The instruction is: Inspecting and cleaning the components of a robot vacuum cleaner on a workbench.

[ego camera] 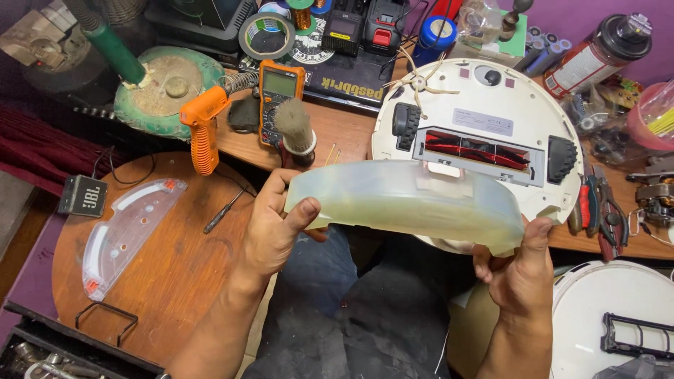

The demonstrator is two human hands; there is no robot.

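Both hands are closed on a curved, translucent plastic tank (407, 200), held up level over the person's lap. The left hand (270, 228) pinches its left end, thumb on the near face; the right hand (519, 274) clamps the right end, thumb pressed up against its edge. Just behind the tank lies an upturned white robot vacuum (484, 123) on the wooden bench (337, 133). To the left, on a round wooden table (175, 267), rest a clear crescent plate (126, 231) and a small screwdriver (223, 210).
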